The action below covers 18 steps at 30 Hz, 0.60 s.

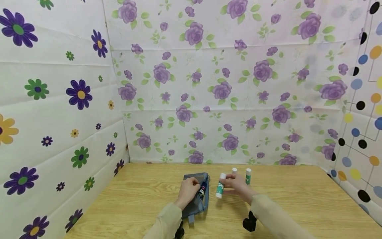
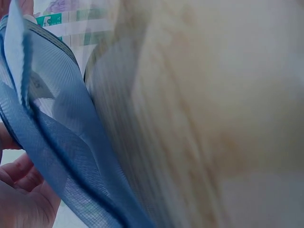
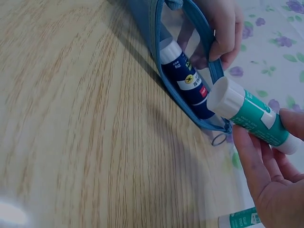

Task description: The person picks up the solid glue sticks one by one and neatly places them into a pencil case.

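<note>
My left hand point(image 1: 188, 190) pinches the edge of a blue mesh zip pouch point(image 1: 191, 209), holding its mouth apart. Inside the pouch lies a dark blue glue stick point(image 3: 187, 78) with a white cap, seen through the opening in the right wrist view. Between the thumb and fingers of my right hand point(image 1: 237, 186) is a green and white glue stick point(image 1: 220, 186), tilted, just right of the pouch mouth. Two more green and white glue sticks stand behind that hand: one point(image 1: 248, 176) to its right, another point(image 1: 234, 170) mostly hidden by it.
A wooden table point(image 1: 143, 196) lies under everything. Patterned cloth walls point(image 1: 179, 83) rise at the back and both sides. The pouch's zip ring point(image 3: 219, 139) hangs at the corner of its opening.
</note>
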### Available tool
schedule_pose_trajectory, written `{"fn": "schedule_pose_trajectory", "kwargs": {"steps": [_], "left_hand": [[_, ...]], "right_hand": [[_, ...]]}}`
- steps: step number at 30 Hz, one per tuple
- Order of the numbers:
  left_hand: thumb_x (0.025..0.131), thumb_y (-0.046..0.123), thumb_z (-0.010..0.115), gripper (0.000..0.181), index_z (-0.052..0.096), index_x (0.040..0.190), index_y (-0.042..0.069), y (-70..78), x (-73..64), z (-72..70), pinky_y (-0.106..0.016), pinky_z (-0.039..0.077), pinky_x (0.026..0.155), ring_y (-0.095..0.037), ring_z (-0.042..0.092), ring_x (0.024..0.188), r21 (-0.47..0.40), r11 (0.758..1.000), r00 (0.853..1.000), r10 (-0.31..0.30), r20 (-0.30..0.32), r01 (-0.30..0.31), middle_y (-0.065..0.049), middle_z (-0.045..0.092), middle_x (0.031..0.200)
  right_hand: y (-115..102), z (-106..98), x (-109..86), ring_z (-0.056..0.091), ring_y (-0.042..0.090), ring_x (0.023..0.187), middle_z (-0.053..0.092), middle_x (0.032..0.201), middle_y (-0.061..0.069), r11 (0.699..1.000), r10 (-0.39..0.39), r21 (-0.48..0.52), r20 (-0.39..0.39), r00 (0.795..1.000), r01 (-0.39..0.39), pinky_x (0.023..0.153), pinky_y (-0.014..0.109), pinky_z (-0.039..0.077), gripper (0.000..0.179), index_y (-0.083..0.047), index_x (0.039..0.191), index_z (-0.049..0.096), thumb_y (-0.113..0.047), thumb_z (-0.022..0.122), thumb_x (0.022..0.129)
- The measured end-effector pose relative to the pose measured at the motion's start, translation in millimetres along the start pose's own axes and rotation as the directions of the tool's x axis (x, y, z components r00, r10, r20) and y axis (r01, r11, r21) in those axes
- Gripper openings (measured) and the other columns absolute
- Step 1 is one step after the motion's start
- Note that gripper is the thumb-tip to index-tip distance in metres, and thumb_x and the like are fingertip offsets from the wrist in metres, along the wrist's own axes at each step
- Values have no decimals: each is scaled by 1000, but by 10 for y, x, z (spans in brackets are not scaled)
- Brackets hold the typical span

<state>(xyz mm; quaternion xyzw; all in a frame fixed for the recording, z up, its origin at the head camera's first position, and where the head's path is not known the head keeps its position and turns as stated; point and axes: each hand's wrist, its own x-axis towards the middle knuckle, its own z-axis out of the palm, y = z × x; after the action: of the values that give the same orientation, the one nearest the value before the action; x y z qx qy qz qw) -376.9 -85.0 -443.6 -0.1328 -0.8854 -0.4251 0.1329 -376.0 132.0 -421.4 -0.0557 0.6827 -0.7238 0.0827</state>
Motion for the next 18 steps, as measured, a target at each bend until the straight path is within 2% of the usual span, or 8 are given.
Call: {"fn": "schedule_pose_trajectory", "kwargs": {"steps": [6, 11, 18], "left_hand": [[83, 6, 55, 14, 64, 90, -2, -16, 4, 9, -32, 42, 54, -14, 50, 62, 1, 1000, 1000, -10, -3, 10, -1, 56, 75], [83, 7, 55, 13, 64, 90, -1, -34, 17, 25, -32, 42, 55, -13, 50, 62, 12, 1000, 1000, -3, -6, 3, -1, 57, 75], [84, 7, 55, 13, 64, 90, 0, -46, 22, 28, -32, 42, 54, -14, 50, 62, -3, 1000, 1000, -9, -4, 9, -1, 56, 74]], "right_hand": [[4, 93, 15, 54, 38, 92, 51, 103, 23, 1000, 4, 4, 17, 1000, -4, 76, 47, 45, 42, 15, 116, 42, -9, 60, 87], [26, 165, 37, 55, 37, 89, 53, 100, 22, 999, 25, 25, 1, 1000, -25, 76, 47, 45, 35, 14, 112, 44, -6, 60, 87], [54, 246, 52, 58, 31, 82, 56, 93, 19, 999, 33, -14, -1, 999, -33, 77, 48, 44, 29, 13, 106, 49, -6, 58, 87]]}}
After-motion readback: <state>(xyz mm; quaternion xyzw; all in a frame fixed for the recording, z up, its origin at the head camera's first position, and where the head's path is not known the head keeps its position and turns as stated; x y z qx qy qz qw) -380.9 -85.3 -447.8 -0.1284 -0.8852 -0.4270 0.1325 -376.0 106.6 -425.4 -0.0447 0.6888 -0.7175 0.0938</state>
